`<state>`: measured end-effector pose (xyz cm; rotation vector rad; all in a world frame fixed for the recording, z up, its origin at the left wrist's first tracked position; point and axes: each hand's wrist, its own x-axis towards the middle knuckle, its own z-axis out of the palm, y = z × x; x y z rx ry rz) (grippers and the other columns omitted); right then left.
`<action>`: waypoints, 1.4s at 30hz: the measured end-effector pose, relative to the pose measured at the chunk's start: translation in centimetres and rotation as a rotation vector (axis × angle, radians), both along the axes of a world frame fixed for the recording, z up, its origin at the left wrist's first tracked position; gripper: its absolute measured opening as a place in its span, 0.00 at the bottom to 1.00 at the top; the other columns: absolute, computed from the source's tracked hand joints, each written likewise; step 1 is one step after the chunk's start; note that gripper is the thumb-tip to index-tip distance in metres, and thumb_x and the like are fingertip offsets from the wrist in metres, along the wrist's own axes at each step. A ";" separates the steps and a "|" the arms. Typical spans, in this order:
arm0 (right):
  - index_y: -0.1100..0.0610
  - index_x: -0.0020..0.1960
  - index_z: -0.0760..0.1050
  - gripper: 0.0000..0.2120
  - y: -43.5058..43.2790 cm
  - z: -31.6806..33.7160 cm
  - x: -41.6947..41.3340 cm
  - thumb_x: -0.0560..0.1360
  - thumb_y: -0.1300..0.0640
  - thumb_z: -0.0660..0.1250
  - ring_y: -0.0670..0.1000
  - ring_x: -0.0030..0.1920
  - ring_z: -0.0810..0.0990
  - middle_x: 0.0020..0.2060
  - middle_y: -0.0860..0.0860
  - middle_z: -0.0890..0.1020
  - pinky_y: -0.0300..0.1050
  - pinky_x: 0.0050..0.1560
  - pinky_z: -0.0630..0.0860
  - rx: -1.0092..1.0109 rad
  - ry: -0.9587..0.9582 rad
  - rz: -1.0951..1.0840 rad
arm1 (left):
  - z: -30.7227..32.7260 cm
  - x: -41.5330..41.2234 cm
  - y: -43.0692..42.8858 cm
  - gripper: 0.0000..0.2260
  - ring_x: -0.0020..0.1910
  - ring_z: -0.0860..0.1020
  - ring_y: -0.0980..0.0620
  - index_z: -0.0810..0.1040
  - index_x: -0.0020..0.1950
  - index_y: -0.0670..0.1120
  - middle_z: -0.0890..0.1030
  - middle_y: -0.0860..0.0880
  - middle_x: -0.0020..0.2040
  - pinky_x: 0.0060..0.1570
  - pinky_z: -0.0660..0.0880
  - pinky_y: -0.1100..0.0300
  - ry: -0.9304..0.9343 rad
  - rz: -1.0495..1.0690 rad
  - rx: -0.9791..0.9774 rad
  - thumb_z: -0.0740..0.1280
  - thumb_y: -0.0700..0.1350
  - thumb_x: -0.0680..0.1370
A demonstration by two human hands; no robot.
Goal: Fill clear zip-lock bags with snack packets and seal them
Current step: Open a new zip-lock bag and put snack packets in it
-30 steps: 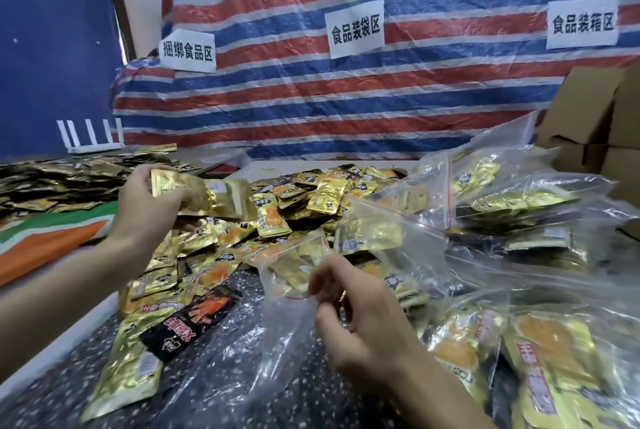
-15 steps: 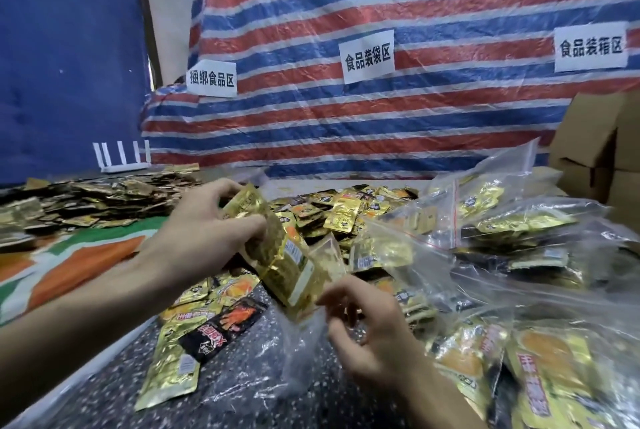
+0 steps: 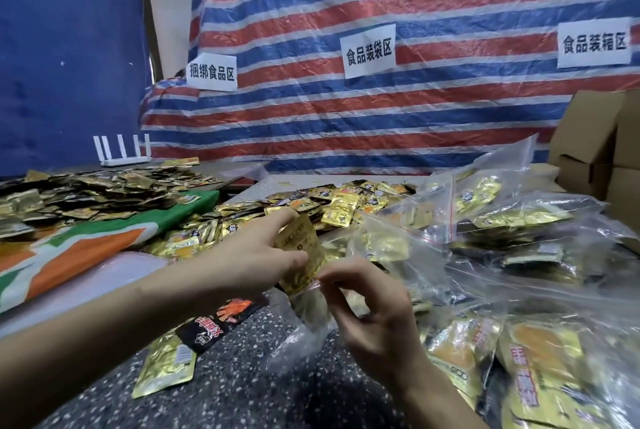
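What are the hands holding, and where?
The left hand grips gold packets by one edge; fingers of the right hand pinch the clear bag at its rim.

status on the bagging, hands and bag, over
Left hand grips gold packets, lower ends entering clear bag. Right hand pinches its rim open. Not sealed yet. Nothing blocking; loose packets and filled bags close by.

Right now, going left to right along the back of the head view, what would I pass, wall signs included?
White router → left paper sign → middle paper sign → right paper sign. The cardboard boxes overlap the right sign's span, so they are left out.
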<state>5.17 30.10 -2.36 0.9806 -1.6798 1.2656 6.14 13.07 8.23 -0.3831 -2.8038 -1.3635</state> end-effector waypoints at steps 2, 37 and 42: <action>0.58 0.52 0.79 0.07 0.0 0.1 0.1 0.75 0.65 0.69 0.48 0.46 0.83 0.47 0.46 0.82 0.47 0.45 0.81 0.009 0.012 0.008 | 0.4 0.2 0.0 0.13 0.45 0.85 0.42 0.73 0.54 0.59 0.84 0.47 0.48 0.45 0.82 0.38 -0.041 -0.026 0.040 0.69 0.41 0.79; 0.53 0.43 0.86 0.08 2.3 2.3 0.4 0.70 0.51 0.71 0.51 0.27 0.71 0.33 0.66 0.78 0.39 0.23 0.66 -0.361 -0.582 0.114 | -1.4 -0.2 -8.1 0.08 0.30 0.81 0.50 0.85 0.38 0.46 0.84 0.44 0.33 0.31 0.77 0.62 0.374 -0.165 0.119 0.76 0.50 0.68; 0.60 0.42 0.84 0.06 2.1 3.5 0.3 0.70 0.57 0.72 0.50 0.25 0.71 0.37 0.62 0.84 0.37 0.22 0.68 -0.341 -0.554 0.120 | -2.0 0.1 -9.2 0.04 0.34 0.83 0.47 0.86 0.40 0.46 0.85 0.44 0.37 0.37 0.80 0.59 0.286 -0.219 0.087 0.78 0.42 0.68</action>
